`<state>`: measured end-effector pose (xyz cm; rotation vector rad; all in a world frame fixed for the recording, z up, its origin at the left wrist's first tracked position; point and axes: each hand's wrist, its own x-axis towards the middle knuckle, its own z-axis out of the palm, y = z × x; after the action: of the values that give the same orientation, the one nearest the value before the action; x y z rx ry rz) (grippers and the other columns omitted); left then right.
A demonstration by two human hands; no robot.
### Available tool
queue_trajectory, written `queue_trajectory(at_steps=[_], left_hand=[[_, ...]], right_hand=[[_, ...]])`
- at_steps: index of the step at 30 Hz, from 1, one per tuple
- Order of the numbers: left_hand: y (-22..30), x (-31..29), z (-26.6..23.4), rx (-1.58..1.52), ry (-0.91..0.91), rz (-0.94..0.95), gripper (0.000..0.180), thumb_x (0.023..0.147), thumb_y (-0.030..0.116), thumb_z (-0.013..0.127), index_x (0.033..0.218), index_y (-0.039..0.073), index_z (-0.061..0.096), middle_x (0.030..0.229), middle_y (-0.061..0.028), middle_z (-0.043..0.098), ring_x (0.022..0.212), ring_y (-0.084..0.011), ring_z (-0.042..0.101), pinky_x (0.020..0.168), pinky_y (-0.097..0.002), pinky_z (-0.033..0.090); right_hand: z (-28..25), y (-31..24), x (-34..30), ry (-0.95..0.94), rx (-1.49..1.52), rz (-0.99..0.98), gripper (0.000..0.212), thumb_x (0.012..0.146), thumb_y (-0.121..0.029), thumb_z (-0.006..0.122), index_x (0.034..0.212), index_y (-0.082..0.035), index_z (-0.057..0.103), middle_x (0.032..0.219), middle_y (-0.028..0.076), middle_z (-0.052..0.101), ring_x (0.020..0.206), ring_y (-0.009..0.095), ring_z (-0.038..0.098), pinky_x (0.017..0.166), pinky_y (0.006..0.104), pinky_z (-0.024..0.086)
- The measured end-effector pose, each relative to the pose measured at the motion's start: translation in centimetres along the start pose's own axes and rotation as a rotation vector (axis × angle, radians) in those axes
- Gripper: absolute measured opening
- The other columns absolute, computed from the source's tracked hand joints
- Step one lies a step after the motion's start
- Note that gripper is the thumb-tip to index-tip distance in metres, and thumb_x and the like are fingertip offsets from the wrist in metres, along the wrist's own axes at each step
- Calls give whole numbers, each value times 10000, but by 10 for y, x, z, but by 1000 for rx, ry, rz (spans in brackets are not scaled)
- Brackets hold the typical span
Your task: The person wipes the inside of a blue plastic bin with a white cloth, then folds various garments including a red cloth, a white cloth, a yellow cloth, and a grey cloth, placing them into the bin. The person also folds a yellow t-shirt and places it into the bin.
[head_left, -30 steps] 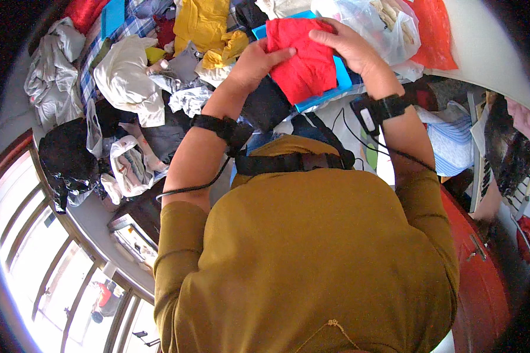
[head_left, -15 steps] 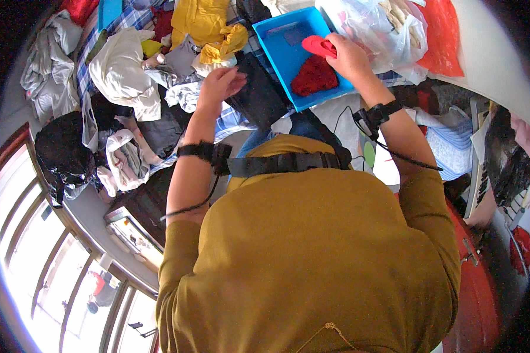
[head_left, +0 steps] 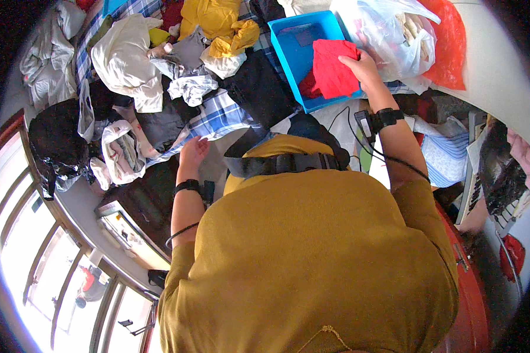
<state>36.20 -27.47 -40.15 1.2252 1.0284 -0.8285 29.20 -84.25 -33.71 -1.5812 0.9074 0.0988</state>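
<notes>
My right hand [head_left: 366, 72] grips a bright red piece of folded cloth [head_left: 334, 69] by its right edge, over the blue plastic bin [head_left: 284, 65]. A dark red fuzzy item [head_left: 310, 86] lies in the bin, mostly hidden behind the cloth. My left hand [head_left: 194, 152] is lowered beside the near edge of the blue-and-white checked cloth [head_left: 222, 115], holding nothing, its fingers loosely apart. Black folded fabric [head_left: 264, 88] lies between that hand and the bin.
Piled clothes cover the checked cloth, among them a white garment [head_left: 126, 62] and a yellow one [head_left: 212, 20]. A clear plastic bag [head_left: 388, 38] and a red bag [head_left: 447, 47] sit right of the bin. A black plastic bag [head_left: 59, 138] is at the left.
The red cloth, compact before, now hangs spread wider in my right hand over the bin. My left hand has drawn back toward me, away from the clothes and black fabric.
</notes>
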Motion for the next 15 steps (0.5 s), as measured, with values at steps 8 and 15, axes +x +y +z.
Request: queue_trajectory(at_steps=[8,15], left_hand=[[-10,8,-34,115,-9,-88,179,903,194,519,1015,55,526,923,-95,630,806,-219,619,668,-345,498],[5,-16,-6,192,30,-45,186,902,201,522,1026,62,526,905,-91,635,781,-209,623,668,-338,504]], right_hand=[[9,-40,-22,300,-903,-393,390,752,-206,644,1084,-29,542,988,231,612,872,362,619,773,435,490],[105,10,8,120,-1048,-105,231,883,-173,431,1040,-25,514,882,238,616,868,392,616,710,494,500]])
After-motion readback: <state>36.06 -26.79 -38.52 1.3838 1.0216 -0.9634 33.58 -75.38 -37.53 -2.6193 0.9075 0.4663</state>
